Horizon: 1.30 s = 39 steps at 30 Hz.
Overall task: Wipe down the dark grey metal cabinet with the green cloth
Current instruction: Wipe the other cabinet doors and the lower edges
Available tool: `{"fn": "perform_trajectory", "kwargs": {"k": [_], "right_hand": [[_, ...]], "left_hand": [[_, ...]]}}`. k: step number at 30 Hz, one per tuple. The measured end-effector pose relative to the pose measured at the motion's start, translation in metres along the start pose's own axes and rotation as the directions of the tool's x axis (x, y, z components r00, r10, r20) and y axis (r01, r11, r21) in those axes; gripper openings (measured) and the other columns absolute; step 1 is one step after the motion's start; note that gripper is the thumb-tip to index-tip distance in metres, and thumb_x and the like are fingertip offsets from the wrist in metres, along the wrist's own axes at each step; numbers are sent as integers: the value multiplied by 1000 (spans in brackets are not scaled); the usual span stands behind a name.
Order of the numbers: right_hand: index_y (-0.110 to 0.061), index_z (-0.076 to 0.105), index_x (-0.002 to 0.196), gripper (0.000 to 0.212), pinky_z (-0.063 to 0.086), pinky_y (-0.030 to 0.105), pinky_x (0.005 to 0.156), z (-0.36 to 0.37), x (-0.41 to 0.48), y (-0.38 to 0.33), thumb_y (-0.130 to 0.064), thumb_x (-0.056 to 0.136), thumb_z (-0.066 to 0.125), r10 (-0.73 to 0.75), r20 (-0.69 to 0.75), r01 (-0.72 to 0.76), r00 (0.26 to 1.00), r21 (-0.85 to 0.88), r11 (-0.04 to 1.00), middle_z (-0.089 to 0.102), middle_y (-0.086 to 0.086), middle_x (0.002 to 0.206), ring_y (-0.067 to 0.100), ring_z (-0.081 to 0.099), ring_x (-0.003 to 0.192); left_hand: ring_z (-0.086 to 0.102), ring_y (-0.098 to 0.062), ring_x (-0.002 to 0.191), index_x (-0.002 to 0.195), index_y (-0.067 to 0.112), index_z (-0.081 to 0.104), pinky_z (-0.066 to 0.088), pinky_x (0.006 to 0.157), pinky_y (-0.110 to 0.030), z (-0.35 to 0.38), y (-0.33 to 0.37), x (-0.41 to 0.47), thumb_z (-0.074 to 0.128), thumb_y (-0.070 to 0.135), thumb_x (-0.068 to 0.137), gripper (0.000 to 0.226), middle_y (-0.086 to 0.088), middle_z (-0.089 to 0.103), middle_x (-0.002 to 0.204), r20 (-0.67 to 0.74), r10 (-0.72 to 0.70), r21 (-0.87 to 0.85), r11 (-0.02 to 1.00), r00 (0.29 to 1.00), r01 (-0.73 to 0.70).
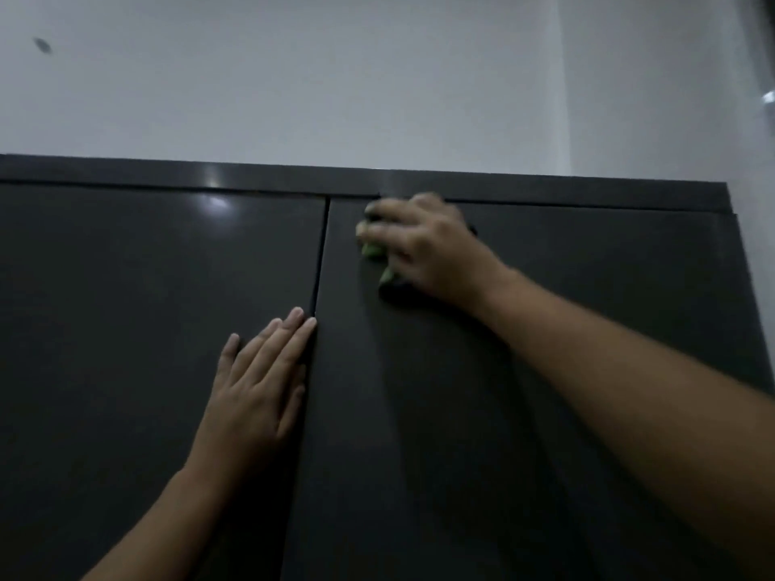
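Observation:
The dark grey metal cabinet (126, 308) fills the lower part of the head view, its two doors meeting at a seam near the middle. My right hand (423, 249) presses the green cloth (374, 250) flat against the top left corner of the right door, just below the cabinet's top rail. Only small green bits of the cloth show under the fingers and palm. My left hand (260, 383) lies flat with straight fingers on the left door, right beside the seam.
A pale grey wall (335, 77) rises above the cabinet top. The cabinet's right edge (738, 245) stands near a wall corner at the far right. A small dark mark (42, 45) sits on the wall at the upper left.

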State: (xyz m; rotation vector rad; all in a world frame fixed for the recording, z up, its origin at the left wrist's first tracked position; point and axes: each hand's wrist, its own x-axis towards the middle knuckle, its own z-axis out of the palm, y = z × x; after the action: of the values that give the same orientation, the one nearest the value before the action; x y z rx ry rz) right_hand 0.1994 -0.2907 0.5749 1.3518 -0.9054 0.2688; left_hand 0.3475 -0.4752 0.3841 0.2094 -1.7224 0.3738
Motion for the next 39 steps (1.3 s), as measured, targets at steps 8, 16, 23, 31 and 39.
{"fn": "perform_trajectory", "kwargs": {"k": [8,16,23,31,39], "right_hand": [[-18,72,122,40,45,49,93,10,24,-15,-7,88,55,378,-82,-376,922,39,926,62,2,136,38,54,106],[-21,75,117,36,54,46,87,33,35,-58,-18,85,58,-55,58,52,997,42,998,67,1,130,31,64,100],[-6,66,126,42,42,57,105,83,106,-124,-14,85,59,558,-129,-563,820,2,827,57,20,136,41,49,125],[-8,72,117,49,48,51,99,142,171,-231,-22,77,47,342,75,-350,937,173,921,64,15,126,37,56,118],[-20,77,109,32,49,42,94,130,83,-270,-21,77,76,-162,266,58,950,361,931,67,2,123,26,57,120]], "left_hand": [[24,-11,147,155,26,29,14,119,-47,2,0,0,37,34,94,62,9,25,161,-22,-4,-11,1000,1000,4],[38,-19,140,142,22,43,22,120,-43,-21,-16,-9,46,35,89,55,-4,41,153,104,112,-113,989,988,-100],[45,-14,123,137,28,47,35,111,-39,-63,-106,-41,49,34,83,55,4,39,143,124,-2,-114,993,992,17],[40,-13,117,127,31,48,31,97,-27,-97,-178,-66,57,21,79,50,8,44,123,21,-404,-308,867,914,391],[48,-17,101,108,24,56,45,84,-40,-101,-171,-69,49,16,72,37,1,50,107,-149,-586,-496,741,797,452]]}}
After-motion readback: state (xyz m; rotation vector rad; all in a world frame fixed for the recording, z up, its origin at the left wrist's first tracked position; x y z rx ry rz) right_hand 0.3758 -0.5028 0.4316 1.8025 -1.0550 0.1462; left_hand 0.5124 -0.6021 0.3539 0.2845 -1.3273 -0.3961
